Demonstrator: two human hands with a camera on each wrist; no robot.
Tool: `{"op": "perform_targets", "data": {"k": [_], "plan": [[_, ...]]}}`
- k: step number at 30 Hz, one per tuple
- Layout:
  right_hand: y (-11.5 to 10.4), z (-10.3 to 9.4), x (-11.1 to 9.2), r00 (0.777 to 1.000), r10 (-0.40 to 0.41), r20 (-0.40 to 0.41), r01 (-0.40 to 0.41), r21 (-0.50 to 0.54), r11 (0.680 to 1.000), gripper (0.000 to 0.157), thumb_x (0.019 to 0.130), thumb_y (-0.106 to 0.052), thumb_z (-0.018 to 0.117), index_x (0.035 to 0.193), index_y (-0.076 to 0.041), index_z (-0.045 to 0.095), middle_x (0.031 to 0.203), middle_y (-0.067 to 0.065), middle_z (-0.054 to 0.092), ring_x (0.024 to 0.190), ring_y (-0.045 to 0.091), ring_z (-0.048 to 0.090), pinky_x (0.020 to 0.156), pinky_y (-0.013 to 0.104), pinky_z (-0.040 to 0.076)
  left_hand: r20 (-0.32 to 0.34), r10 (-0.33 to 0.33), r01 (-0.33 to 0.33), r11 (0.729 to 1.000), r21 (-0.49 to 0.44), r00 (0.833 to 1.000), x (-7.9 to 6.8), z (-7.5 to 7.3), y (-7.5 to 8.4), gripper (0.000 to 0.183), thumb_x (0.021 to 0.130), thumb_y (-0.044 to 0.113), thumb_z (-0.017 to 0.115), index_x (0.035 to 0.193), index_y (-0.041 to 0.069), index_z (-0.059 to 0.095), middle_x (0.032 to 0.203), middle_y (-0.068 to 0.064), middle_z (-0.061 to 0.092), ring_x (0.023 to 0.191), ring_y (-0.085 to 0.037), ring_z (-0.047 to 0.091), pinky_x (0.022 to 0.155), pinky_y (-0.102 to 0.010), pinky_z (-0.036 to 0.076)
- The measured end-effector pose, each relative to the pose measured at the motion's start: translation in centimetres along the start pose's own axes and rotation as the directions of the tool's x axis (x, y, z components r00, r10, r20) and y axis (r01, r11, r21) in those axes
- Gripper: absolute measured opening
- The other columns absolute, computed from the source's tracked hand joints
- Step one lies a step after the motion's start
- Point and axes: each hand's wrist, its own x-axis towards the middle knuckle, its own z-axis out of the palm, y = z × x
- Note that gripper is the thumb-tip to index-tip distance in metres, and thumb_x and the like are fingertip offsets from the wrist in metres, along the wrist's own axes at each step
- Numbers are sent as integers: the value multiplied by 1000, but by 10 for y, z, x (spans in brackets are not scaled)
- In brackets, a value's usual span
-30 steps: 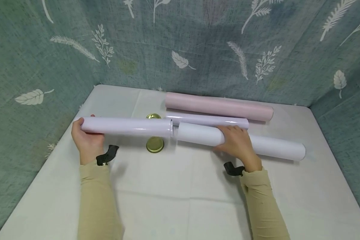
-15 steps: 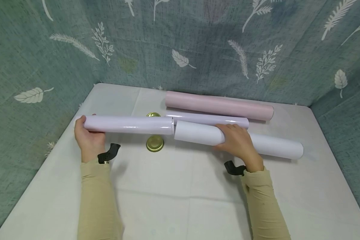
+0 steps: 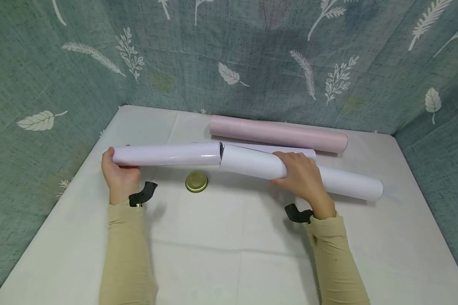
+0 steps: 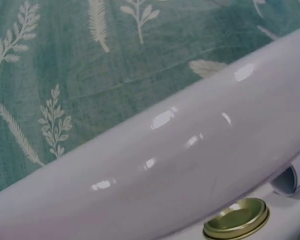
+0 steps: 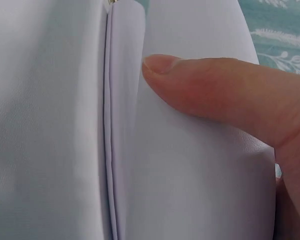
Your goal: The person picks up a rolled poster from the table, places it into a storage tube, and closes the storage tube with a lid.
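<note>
My left hand [image 3: 122, 180] holds a glossy pale lilac roll [image 3: 168, 155] by its left end, thumb at that end and the fingers mostly hidden behind it. The roll is raised off the table, and its open right end meets the left end of a matte white roll [image 3: 351, 182]. Whether one end sits inside the other, I cannot tell. Around the middle of the white roll my right hand [image 3: 301, 178] is gripping; its thumb [image 5: 190, 85] lies along the surface in the right wrist view. The white roll slants, left end higher than the right.
Behind the white roll lies another glossy lilac roll [image 3: 295, 151], partly covered. A pink roll [image 3: 278, 134] lies at the back, by the patterned curtain [image 3: 229, 51]. One gold lid [image 3: 196, 181] is in front of the held roll; the left wrist view shows a gold lid [image 4: 237, 220] beneath it.
The left hand has moved right and lifted the lilac roll, which now hides the farther gold lid. The white roll has slid slightly left, its left end rising, and the gap between the ends has closed.
</note>
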Motion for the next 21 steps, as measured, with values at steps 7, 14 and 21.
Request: {"op": "perform_targets", "data": {"k": [7, 14, 21], "plan": [[-2, -1, 0, 1000, -11, -11, 11, 11, 1000, 75, 59, -51, 76, 125, -28, 49, 116, -3, 56, 105, 23, 48, 80, 45, 37, 9, -25, 25, 1000, -9, 1000, 2, -3, -1, 67, 78, 7, 63, 129, 29, 26, 128, 6, 30, 114, -18, 35, 88, -41, 34], [-2, -2, 0, 1000, 2, -26, -1, 11, 1000, 74, 59, -51, 76, 124, -28, 49, 116, -3, 56, 106, 22, 48, 81, 45, 36, 68, -53, 53, 999, 2, 996, 0, -5, -4, 60, 80, 10, 65, 126, 32, 32, 127, 4, 31, 114, -24, 40, 90, -46, 32], [-3, -3, 1, 999, 7, -52, -6, 16, 1000, 74, 58, -51, 76, 123, -28, 50, 115, -2, 56, 105, 22, 48, 81, 45, 35, 189, -212, 208, 977, 43, 959, -6, -4, -16, 61, 79, 19, 68, 125, 34, 31, 132, 0, 33, 118, -27, 39, 92, -50, 32]]}}
